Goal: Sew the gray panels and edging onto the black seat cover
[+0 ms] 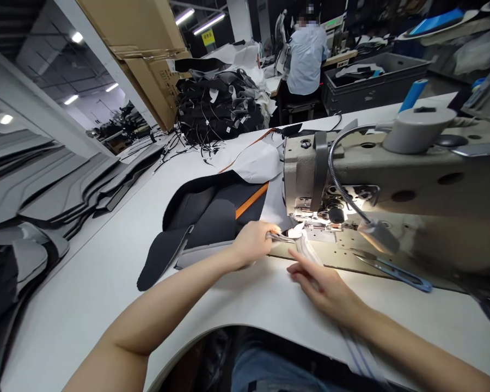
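My left hand [253, 243] is closed on a small metal tool [281, 237], probably thread snips, whose tip reaches the white strip [306, 247] near the needle of the sewing machine [392, 179]. My right hand [322, 286] lies on the white strip on the table, fingers stretched out and pressing it flat. The strip runs from the needle area back under my right forearm. A black and grey fabric piece with an orange stripe [212, 218] lies left of the machine, just beyond my left hand.
Blue-handled scissors [396, 270] lie on the machine bed. Stacks of grey cut panels [53, 185] fill the left. A heap of black pieces [220, 106] and cardboard boxes [147, 49] sit at the back. A person in a light shirt [307, 57] sits farther off, beside a grey crate [371, 81].
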A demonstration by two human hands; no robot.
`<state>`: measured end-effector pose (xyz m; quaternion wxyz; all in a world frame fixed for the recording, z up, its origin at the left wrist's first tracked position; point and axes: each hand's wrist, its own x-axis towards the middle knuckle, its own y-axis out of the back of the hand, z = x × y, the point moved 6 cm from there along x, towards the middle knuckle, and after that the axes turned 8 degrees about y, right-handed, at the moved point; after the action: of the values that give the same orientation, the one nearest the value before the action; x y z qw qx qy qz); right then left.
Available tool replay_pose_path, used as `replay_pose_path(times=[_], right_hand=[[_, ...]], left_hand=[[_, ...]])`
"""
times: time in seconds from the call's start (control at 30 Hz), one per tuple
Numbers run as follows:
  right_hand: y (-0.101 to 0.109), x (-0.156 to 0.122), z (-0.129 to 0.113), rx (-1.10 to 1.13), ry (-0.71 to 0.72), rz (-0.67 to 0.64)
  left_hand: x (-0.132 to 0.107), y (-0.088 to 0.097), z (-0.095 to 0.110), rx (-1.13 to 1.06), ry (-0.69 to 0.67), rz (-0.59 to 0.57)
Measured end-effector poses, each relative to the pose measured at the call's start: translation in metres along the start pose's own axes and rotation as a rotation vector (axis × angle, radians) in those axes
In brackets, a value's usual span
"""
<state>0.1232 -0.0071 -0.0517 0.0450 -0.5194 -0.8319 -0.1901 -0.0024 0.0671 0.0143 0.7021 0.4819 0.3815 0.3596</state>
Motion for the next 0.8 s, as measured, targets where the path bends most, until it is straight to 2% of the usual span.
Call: replay_pose_path(times=[0.07,0.1,0.13,0.17,0.27,0.4,0.47,0.53,0.63,0.7,0.77,0.8], right_hand=[[-0.012,-0.002,0.015,0.477,-0.406,0.142],[-0.019,-0.001,0.017,0.67,-0.536,0.195],[-0.024,0.003,0.015,0.813,-0.595,0.229],[-0.028,0.01,0.013,0.905,-0.595,0.249],[-0.034,0.031,0.009,0.985,-0.481,0.265],[-0.041,0.038,0.021,0.941,-0.45,0.281],[-0.042,0.035,0.024,0.905,-0.467,0.234],[-0.041,0.026,0.024,0.854,-0.506,0.126],[-0.032,0.001,0.014,0.764,-0.571,-0.083],[-0.021,-0.019,0.003,0.588,-0.546,-0.269],[-0.004,-0.035,-0.008,0.191,-0.391,-0.464],[0.007,-0.037,-0.01,0.009,-0.301,-0.47]], left_hand=[[0.006,0.014,0.0,-0.003,0.018,0.042],[0.007,0.019,0.002,0.019,0.021,0.068],[0.006,0.022,0.005,0.056,0.007,0.089],[0.004,0.023,0.01,0.104,-0.024,0.097],[-0.005,0.011,0.033,0.291,-0.162,0.035],[-0.012,-0.012,0.06,0.41,-0.247,-0.059],[-0.012,-0.02,0.068,0.41,-0.264,-0.118],[-0.012,-0.024,0.069,0.392,-0.241,-0.191],[-0.014,-0.028,0.061,0.36,-0.107,-0.268],[-0.016,-0.032,0.055,0.337,-0.017,-0.287],[-0.019,-0.038,0.053,0.304,0.031,-0.301],[-0.02,-0.041,0.053,0.284,0.043,-0.306]])
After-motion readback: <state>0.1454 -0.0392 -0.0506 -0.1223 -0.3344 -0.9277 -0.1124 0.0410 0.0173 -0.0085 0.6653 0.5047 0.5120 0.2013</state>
